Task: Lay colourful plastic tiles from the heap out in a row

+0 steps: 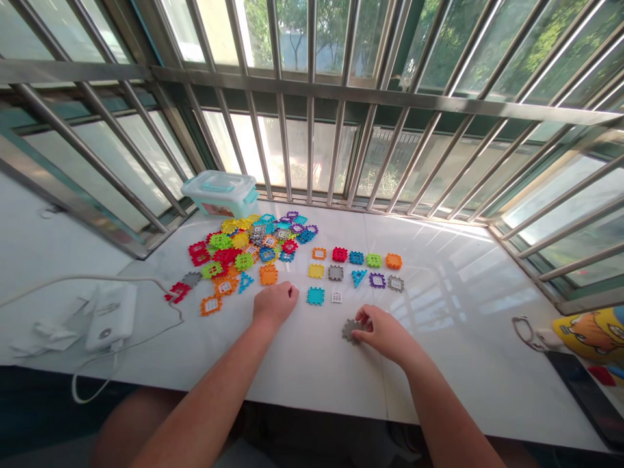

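My right hand (377,331) pinches a flat grey notched building tile (351,330) just above or on the white tabletop. Curled into a loose fist, my left hand (277,302) rests on the table beside an orange tile (268,274); nothing shows in its fingers. Between the hands lie a turquoise tile (315,296) and a small white window piece (337,297). Behind them sit rows of sorted pieces, among them a yellow tile (316,270), a grey tile (335,272), a blue triangle (359,278) and a purple frame (377,280).
A heap of mixed coloured tiles (238,244) spreads at the left before a lidded light-blue box (221,194). A white power bank (112,315) with a cable lies far left. On the right are a black phone (582,393) and a yellow patterned item (592,333). Metal bars line the back.
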A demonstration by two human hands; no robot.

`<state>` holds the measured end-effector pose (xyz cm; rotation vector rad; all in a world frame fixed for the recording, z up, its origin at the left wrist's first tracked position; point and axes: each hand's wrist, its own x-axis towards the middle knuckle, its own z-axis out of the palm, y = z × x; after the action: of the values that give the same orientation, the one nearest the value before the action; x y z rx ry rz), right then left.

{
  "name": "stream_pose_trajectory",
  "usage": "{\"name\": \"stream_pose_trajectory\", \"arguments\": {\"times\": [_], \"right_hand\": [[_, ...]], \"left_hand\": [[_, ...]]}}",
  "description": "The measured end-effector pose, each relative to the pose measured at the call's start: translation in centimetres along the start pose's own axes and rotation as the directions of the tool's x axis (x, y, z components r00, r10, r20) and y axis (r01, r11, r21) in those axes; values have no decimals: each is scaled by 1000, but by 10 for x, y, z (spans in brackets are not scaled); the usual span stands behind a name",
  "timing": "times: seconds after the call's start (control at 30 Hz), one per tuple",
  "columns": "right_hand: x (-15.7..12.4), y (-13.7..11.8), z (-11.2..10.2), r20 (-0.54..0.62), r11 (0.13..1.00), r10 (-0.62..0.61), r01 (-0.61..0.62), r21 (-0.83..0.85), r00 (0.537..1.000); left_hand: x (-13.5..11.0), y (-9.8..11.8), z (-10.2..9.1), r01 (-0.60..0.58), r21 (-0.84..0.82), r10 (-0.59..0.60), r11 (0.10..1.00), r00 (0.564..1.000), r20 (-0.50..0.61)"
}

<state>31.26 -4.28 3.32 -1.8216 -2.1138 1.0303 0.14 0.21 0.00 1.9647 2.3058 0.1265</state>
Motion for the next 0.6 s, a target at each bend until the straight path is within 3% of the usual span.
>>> {"name": "stream_pose_trajectory", "arguments": {"times": [0.07, 0.13, 0.23, 0.3, 0.6], "right_hand": [[1, 1, -5, -61, 1000, 2, -3, -17, 998], [3, -1, -10, -42, 995, 80, -78, 65, 996], [9, -13, -12, 219, 898, 220, -285, 334, 951], [15, -24, -9, 377, 828, 221, -377, 414, 899], [39, -57, 17, 619, 924, 259, -378, 65, 741]], "left_hand": [[0, 0, 0, 0, -1, 0, 1000, 1000, -3], [0, 0, 0, 0, -5, 0, 1000, 1000, 3], [0, 0, -1, 4, -7, -4, 1000, 1000, 20], [0, 1, -2, 7, -3, -7, 1000, 1000, 24], [-1, 2, -2, 7, 2, -8, 1000, 1000, 25]]}}
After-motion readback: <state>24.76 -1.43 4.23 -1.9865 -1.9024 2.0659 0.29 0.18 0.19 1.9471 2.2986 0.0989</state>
